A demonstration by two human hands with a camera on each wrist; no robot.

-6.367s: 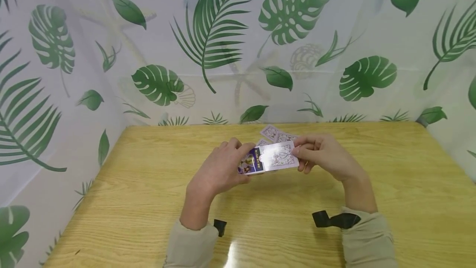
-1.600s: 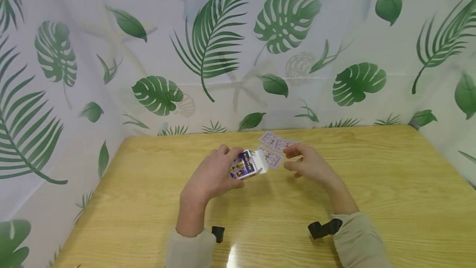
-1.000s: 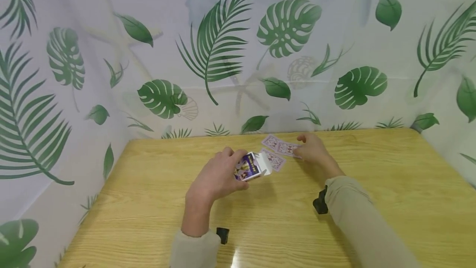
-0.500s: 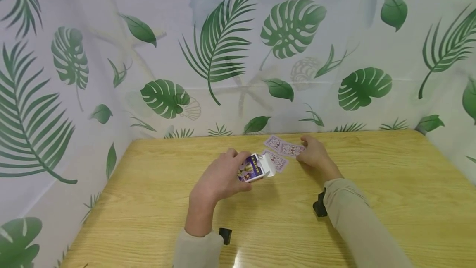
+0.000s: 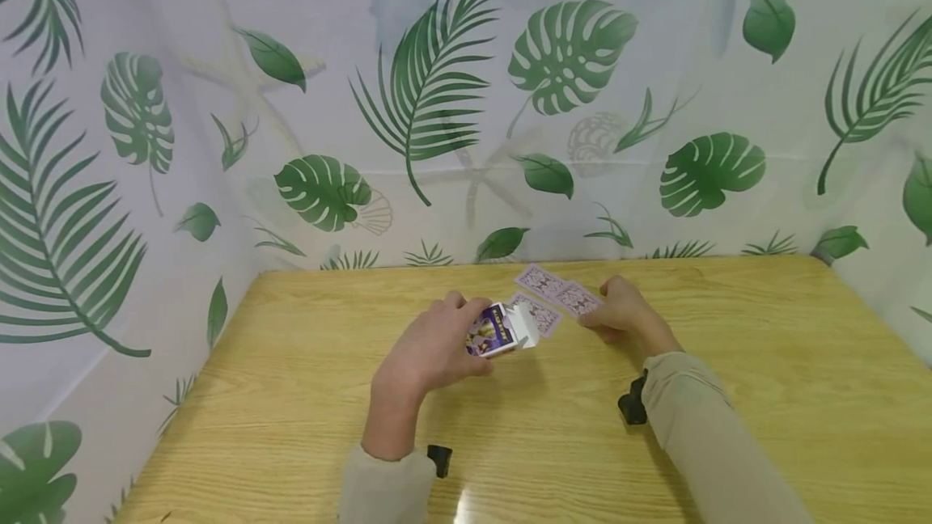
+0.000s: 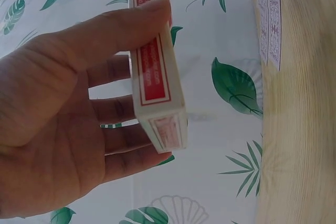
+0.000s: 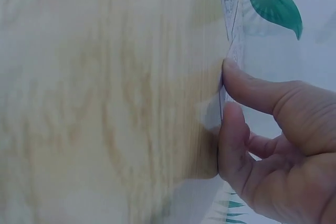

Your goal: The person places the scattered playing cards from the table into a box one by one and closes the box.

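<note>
1. Nearest, two tan sleeves (image 5: 717,439) reach over the table (image 5: 306,403) from 6 o'clock, a black block (image 5: 633,401) at each wrist.
2. The left hand (image 5: 429,350) grips the box (image 5: 489,335) between thumb and fingers, above the table; its open flap (image 5: 527,327) points to 3 o'clock.
3. At 3 o'clock from the box, the right hand (image 5: 624,314) pinches the right end of the right card (image 5: 578,298); whether this card is lifted, I cannot tell.
4. At 2 o'clock from the box lies the near card (image 5: 536,312), partly hidden by the flap.
5. Beyond, between 1 and 2 o'clock, lies the far card (image 5: 540,281), close against the right card.
6. Behind the table, from 10 to 2 o'clock, hangs the leaf-print cloth (image 5: 655,47).
7. Half a second ago the right card's right end lay farther back; it has swung nearer, and the right hand with it. The box is about where it was.
</note>
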